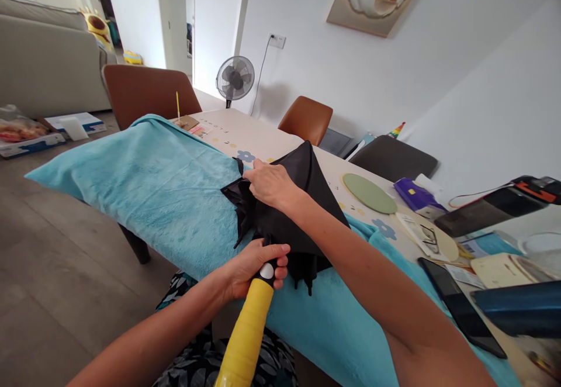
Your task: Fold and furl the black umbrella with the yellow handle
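Note:
A black umbrella (302,200) with a yellow-wrapped handle (248,334) lies across the table's near side, its canopy loosely folded and its handle toward me. My left hand (258,264) is closed around the black collar above the yellow grip, beside a white button (266,270). Farther up, my right hand (269,183) reaches over the canopy, with its fingers closed on the black fabric. Loose canopy edges and rib tips stick out on both sides. Beneath it spreads a light blue towel (175,194).
On the table's right are a green round mat (369,193), a purple pack (416,194), glasses (429,239), a black phone (462,305) and a dark blue bottle (521,309). Chairs (305,119) stand along the far side. A fan (235,78) stands beyond the table's far end.

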### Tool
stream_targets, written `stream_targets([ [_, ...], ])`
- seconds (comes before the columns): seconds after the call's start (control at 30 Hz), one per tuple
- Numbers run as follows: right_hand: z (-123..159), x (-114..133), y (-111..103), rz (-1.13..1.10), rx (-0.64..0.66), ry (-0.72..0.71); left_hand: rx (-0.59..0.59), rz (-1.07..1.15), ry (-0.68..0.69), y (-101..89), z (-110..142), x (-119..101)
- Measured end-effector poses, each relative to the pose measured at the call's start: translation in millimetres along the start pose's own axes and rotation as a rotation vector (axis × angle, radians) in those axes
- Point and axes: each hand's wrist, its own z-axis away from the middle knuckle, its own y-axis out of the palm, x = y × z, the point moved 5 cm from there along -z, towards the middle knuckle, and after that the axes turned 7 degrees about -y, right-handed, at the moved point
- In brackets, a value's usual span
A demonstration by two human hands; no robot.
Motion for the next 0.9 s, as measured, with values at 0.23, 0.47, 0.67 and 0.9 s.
stream_targets([
  [0.23, -8.9, 5.2, 16.0, -0.005, 0.021, -0.051, 0.008, 0.002, -0.002, 0.3, 1.2, 0.3],
  [0.47, -14.4, -3.0, 10.7, -0.098, -0.160, 0.085, 0.014, -0.020, -0.007, 2.2, 1.7, -0.8],
  [0.67, -25.1, -20.2, -5.4, -0.334, -0.424, 0.333, 0.003, 0.001, -0.007, 1.6, 0.8, -1.6],
  [0.9, -41.5, -14.7, 10.5, -0.690, -0.332, 0.183, -0.020, 0.048, -0.048, -1.2, 1.3, 0.4],
])
